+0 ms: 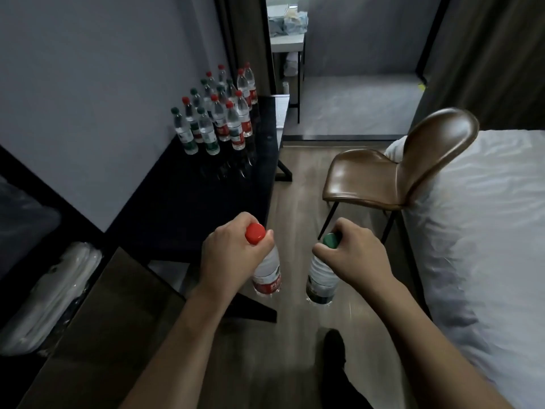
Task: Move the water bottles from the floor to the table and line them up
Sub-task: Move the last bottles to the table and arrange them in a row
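While both arms reach out over the wooden floor (295, 172), the left hand (233, 255) has its fingers curled tight round the neck of a red-capped bottle (267, 276), and the right hand (354, 258) grips a green-capped bottle (321, 278) the same way, just under the cap. Both bottles hang upright, clear of the floor and just beside the near end of the black table (191, 208), not yet over it. Farther along, at the table's far end against the wall, the bottles already moved (218, 113) stand in close rows. I count about fifteen there, roughly eight with red caps and seven with green, though the back ones overlap. So most of the job looks done, with these two left to set down; no others show on the floor.
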### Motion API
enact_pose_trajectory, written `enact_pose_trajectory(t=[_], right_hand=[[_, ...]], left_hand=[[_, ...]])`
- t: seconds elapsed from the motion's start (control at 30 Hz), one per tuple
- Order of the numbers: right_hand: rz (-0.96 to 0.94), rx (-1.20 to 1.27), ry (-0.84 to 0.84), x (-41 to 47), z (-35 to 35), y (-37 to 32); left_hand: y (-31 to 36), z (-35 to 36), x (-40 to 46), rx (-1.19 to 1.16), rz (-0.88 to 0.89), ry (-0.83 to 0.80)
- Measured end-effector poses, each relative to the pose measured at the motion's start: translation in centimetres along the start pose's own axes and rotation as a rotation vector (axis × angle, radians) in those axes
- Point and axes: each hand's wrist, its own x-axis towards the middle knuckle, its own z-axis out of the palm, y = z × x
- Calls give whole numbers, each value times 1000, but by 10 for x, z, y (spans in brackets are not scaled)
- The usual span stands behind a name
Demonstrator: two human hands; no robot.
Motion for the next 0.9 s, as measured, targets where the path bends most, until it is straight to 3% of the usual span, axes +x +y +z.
enact_pose_trajectory(t=[0.23, 0.63, 0.9], right_hand=[[-43, 32, -81, 134, 27, 27], [-135, 41, -42, 388, 13, 27], [-150, 11, -159, 527, 76, 26]], left_hand=[[-11, 66, 111, 5, 10, -5], [11, 127, 340, -45, -17, 93], [-37, 183, 449, -21, -68, 52]])
